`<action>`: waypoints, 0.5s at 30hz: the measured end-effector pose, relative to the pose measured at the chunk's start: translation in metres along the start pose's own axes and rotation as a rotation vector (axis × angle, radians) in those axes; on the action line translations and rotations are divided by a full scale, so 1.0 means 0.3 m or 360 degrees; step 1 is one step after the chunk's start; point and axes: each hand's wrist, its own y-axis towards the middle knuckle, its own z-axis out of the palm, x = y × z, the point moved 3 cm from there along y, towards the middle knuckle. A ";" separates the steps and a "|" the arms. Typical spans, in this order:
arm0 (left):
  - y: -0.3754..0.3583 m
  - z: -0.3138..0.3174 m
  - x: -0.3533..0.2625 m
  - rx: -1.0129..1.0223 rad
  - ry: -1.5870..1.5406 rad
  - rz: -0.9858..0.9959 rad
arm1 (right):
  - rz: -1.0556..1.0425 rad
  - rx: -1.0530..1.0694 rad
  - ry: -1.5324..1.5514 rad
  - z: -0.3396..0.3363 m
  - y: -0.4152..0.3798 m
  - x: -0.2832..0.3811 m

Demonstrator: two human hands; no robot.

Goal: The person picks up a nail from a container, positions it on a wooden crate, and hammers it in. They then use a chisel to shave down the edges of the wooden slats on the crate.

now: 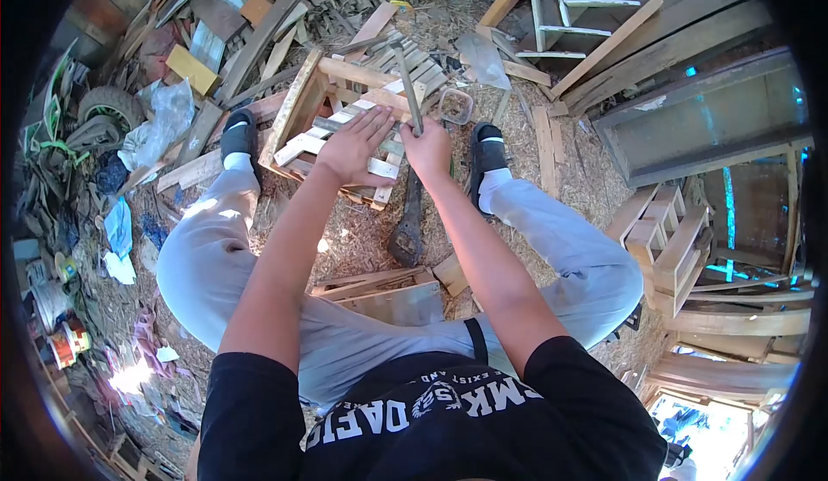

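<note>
Between my feet stands a wooden crate (297, 106) with light slats (302, 145) lying across it. My left hand (354, 146) rests flat on the slats, fingers stretched out and holding nothing. Just right of it, my right hand (427, 149) is closed round a long dark metal bar (407, 80), which points up and away from me. The bar's near end is hidden in that hand. A dark, flat-headed tool (407, 231) lies on the ground below my right hand.
A clear plastic container (455, 106) sits beyond my right hand. Near my lap is a wooden box (397, 300). Scrap wood (259, 41) is piled at the back left, a tyre (110, 106) at the far left. Another slatted crate (668, 244) stands at the right.
</note>
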 end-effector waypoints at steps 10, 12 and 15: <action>0.009 -0.003 -0.006 0.0084 0.0074 -0.0049 | -0.0008 -0.0082 0.0043 0.005 0.007 -0.048; 0.011 -0.004 -0.007 0.0096 0.0081 -0.0046 | 0.0078 -0.0130 0.0160 0.048 0.009 -0.100; 0.017 -0.008 -0.011 0.0120 0.0088 -0.0072 | 0.0293 -0.0360 0.0471 0.109 -0.002 -0.168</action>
